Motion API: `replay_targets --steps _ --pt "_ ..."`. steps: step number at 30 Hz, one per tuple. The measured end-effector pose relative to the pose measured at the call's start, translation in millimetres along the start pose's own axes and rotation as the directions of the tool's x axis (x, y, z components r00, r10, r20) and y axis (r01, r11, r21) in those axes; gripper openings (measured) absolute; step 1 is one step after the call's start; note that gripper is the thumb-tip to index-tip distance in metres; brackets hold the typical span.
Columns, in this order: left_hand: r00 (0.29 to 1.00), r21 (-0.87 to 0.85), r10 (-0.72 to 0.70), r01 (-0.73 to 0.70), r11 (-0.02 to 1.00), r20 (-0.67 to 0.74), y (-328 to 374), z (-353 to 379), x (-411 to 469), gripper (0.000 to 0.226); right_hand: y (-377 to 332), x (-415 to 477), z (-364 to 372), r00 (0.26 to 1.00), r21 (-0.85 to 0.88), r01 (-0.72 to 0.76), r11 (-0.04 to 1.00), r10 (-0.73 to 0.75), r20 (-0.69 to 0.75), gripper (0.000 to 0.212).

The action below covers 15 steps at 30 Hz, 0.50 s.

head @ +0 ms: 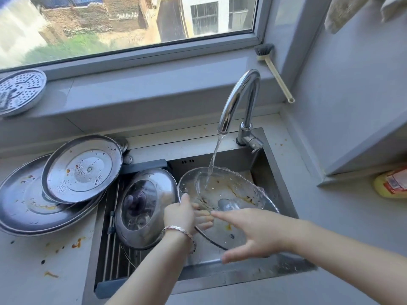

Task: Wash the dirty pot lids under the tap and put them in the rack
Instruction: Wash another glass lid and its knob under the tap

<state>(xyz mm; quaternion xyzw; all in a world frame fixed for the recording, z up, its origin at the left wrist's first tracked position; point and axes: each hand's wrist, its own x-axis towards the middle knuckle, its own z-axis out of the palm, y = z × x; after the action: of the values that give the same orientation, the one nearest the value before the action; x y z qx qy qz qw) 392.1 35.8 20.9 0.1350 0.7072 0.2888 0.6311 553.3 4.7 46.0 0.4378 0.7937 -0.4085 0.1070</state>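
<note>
One glass lid [226, 194], step in hand: washing under the tap [240, 100].

- Position: the lid is held tilted inside the sink [277, 172], its far upper part struck by the stream [212, 164].
- Grip: the left rim is pinched by the left hand [180, 214], thumb on top, fingers seen through the glass from beneath. The right hand [248, 236] is spread flat, fingers straight, over the near part of the lid; nothing is grasped by it, and whether the glass is touched cannot be told.
- Condition: clear glass with a dark rim, beaded with water, smeared with orange-brown streaks and dark specks across the middle. The far part is judged partly rinsed, the smears not yet loosened.
- Next move, as judged: the streaks are to be rubbed by the flat hand, and the lid turned so that the near part is brought under the water. Wet glass is likely slippery, so a firm pinch at the rim is called for.
- Rack [110, 249]: laid over the left of the sink, one steel-rimmed lid [143, 208] leaning on it.
- Not yet washed: a smaller steel lid [81, 170] stacked on a large steel lid [26, 208], both stained, on the counter [33, 271].
</note>
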Motion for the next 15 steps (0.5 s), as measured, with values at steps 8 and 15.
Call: replay_targets --steps 8,15 --pt "0.982 0.262 -0.087 0.041 0.964 0.166 -1 22 -6 0.043 1 -8 -9 0.984 -0.271 -0.161 0.949 0.133 -0.121 0.040" --pt "0.625 0.813 0.604 -0.579 -0.066 0.494 3 -16 -8 0.048 13 -4 -45 0.980 -0.109 -0.145 0.983 0.128 -0.149 0.040"
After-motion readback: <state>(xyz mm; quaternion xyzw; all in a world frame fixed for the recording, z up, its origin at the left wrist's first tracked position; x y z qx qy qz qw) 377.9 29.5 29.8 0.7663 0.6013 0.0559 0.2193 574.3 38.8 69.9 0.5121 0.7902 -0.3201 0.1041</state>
